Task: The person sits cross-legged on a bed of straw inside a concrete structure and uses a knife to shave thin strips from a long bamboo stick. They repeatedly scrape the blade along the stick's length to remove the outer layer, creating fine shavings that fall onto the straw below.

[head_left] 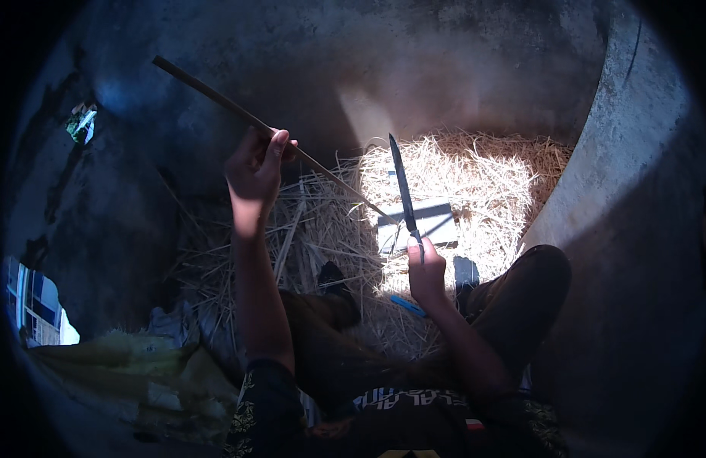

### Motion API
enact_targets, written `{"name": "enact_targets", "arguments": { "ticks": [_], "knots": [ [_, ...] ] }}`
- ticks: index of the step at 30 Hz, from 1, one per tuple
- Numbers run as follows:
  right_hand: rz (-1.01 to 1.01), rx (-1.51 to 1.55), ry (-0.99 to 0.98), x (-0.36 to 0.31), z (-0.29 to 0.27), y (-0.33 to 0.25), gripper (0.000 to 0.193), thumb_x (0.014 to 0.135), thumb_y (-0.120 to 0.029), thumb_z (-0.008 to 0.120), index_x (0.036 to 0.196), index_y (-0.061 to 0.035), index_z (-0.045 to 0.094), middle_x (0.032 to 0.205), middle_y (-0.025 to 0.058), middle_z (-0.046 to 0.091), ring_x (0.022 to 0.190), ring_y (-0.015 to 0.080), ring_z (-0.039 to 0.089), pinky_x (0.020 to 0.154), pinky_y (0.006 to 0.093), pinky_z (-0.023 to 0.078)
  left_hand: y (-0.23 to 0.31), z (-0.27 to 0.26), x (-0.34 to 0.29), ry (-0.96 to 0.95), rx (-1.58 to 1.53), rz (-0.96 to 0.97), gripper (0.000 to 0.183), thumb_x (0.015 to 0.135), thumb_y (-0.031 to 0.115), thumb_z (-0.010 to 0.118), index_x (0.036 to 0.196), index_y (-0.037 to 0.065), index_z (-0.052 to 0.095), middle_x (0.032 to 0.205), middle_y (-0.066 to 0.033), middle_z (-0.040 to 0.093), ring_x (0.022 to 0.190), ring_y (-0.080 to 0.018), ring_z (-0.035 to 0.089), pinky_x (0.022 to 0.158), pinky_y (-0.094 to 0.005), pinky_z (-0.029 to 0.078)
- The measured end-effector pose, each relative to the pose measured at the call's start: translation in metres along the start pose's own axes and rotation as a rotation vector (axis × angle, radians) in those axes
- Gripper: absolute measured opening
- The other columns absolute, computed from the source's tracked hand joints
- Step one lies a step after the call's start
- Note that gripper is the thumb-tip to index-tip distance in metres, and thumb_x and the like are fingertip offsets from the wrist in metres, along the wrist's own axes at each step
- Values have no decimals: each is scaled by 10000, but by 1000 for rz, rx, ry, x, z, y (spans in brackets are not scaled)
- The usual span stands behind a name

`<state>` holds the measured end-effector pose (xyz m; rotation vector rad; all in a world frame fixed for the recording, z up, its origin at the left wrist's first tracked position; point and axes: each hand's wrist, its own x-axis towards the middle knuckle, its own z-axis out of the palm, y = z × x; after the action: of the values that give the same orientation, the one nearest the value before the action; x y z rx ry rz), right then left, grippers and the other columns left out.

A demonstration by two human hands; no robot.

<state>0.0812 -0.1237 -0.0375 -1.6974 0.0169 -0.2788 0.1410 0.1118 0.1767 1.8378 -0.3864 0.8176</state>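
Knife [403, 185] gripped in right hand [427, 276] over board [438, 227]; stick [215, 95] gripped in left hand [257, 174], left of board; loose grip could let knife slip

Curved, stained walls [475, 69] and loose straw [490, 172] underfoot show a rough, shed-like place.

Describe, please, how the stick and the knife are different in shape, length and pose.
Length: the stick looks clearly longer than the knife. Shape: the stick is a narrow strip with a blunt upper end, while the knife has a blade ending in a pointed tip. Pose: the stick slants from upper left to lower right; the knife points almost straight up the picture. Both are slender and held in the person's hands.
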Motion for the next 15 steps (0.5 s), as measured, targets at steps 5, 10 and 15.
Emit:
{"name": "enact_targets", "arguments": {
  "ticks": [5, 10, 15],
  "knots": [
    [16, -194, -255, -3, 17, 53, 352, 1009, -334, 498, 893, -10, 571, 608, 77, 527, 580, 157, 530, 565, 362, 434, 4, 22, -1, 26, 12, 170, 117, 969, 79, 640, 958, -35, 617, 845, -78, 675, 823, -137, 698, 752, -262, 558],
    [165, -81, -189, -2, -2, 25, 362, 1001, -345, 510, 875, -10, 559, 591, 78, 529, 555, 168, 525, 559, 365, 436, 7, 8, -2, 40, 26, 108, 117, 968, 74, 640, 956, -39, 609, 846, -77, 669, 826, -139, 697, 760, -265, 557],
    [15, 60, -38, -9, 1, 17, 362, 1009, -318, 503, 833, -6, 557, 589, 91, 517, 551, 194, 520, 571, 370, 435, 2, 21, -1, 15, -7, 120, 116, 973, 75, 632, 959, -37, 608, 845, -75, 669, 826, -142, 699, 768, -262, 558]
  ]
}}
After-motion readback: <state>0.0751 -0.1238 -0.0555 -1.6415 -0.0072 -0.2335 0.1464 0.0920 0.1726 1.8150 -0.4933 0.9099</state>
